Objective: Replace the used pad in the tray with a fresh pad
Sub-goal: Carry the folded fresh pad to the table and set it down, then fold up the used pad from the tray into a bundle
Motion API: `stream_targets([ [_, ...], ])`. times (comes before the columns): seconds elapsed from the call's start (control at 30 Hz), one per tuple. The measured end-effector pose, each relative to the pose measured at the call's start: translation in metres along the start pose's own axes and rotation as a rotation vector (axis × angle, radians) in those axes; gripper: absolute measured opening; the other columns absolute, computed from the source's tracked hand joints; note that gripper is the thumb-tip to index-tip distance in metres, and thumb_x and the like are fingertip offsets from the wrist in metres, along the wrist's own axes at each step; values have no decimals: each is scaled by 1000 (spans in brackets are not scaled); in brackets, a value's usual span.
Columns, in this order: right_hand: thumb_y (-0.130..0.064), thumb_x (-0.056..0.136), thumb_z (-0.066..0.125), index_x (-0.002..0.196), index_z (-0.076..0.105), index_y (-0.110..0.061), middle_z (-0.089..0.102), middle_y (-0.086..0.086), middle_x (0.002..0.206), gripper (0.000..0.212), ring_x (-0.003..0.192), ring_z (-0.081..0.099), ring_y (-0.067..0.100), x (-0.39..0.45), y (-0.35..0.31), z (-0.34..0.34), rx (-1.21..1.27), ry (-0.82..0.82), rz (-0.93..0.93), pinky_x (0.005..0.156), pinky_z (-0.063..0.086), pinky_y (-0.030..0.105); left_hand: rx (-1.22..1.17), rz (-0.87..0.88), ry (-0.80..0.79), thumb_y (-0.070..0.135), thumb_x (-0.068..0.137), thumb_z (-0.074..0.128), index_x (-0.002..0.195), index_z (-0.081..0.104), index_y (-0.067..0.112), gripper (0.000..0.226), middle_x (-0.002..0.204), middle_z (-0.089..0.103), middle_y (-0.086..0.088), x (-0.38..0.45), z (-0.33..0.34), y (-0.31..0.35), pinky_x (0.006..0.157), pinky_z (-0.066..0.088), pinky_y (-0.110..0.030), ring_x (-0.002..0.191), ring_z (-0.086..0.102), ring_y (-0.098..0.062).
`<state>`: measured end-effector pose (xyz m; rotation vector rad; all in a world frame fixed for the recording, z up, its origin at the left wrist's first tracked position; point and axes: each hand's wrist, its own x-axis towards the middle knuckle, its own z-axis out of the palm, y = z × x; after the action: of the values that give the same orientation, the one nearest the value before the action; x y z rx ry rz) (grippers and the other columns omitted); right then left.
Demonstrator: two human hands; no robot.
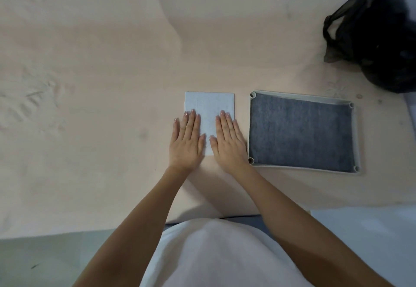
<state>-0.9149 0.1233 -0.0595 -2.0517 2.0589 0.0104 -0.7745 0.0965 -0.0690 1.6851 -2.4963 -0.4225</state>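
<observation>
A folded white pad [209, 103] lies flat on the beige surface, just left of a shallow pale-rimmed tray [356, 133]. Inside the tray a dark grey pad [301, 133] covers the whole floor. My left hand [186, 142] rests palm down on the white pad's near left part, fingers straight and slightly spread. My right hand [228, 142] lies palm down on the pad's near right part, close to the tray's left rim. Neither hand grips anything. The near edge of the white pad is hidden under my hands.
A black plastic bag [373, 39] sits crumpled at the far right, beyond the tray. The beige surface [90, 84] stretches wide to the left and far side. Its front edge runs just before my white-clothed body [213, 253].
</observation>
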Motion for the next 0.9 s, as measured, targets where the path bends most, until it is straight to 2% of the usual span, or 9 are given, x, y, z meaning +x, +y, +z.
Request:
stream_targets([
  [0.07,-37,102,2,144,29,1,28,17,153,63,143,26,26,-2,-2,-6,25,40,3,115,15,41,11,-17,-8,32,98,22,144,33,-2,58,152,30,-16,1,-4,3,117,10,-45,143,24,-27],
  [0.13,-33,101,19,143,34,0,32,16,152,55,142,27,25,-6,-3,-14,79,139,16,116,16,40,30,-27,-7,34,97,19,143,36,1,59,152,32,-14,1,-11,4,117,5,-44,142,27,-28],
  [0.23,-28,98,28,144,34,0,29,15,153,54,143,23,24,-20,4,-25,162,260,120,118,15,38,39,-7,-25,36,96,9,149,23,6,62,157,20,-11,0,-19,9,118,0,-42,146,15,-27],
  [0.33,-33,98,19,146,27,1,22,15,155,59,146,16,23,-45,24,-33,194,260,286,119,9,36,-21,75,-59,32,93,12,149,21,4,63,156,20,-12,-2,-25,26,119,10,-42,146,15,-28],
  [0.43,-40,96,10,148,20,0,14,14,158,67,147,8,23,-75,56,-36,192,230,428,119,4,33,-7,198,-110,30,93,20,146,29,1,61,153,28,-15,-6,-25,49,116,16,-43,143,23,-32],
  [0.57,-35,102,19,150,14,-1,8,12,159,59,148,4,21,-111,95,-39,171,177,618,119,1,31,50,295,-152,38,93,28,144,35,0,64,150,34,-18,-16,-18,77,112,24,-48,139,32,-35],
  [0.73,-30,103,23,151,9,-1,3,11,160,57,148,0,22,-138,140,-38,171,154,738,120,5,33,57,313,-193,45,96,30,152,3,11,72,160,-1,-9,-21,-10,106,119,-5,-37,147,-6,-25],
  [0.9,-28,103,27,150,9,0,3,13,159,58,147,2,25,-144,191,-37,153,205,741,120,5,35,40,228,-153,60,88,6,152,3,13,80,160,-2,-8,-21,7,129,118,-8,-33,147,-6,-20],
])
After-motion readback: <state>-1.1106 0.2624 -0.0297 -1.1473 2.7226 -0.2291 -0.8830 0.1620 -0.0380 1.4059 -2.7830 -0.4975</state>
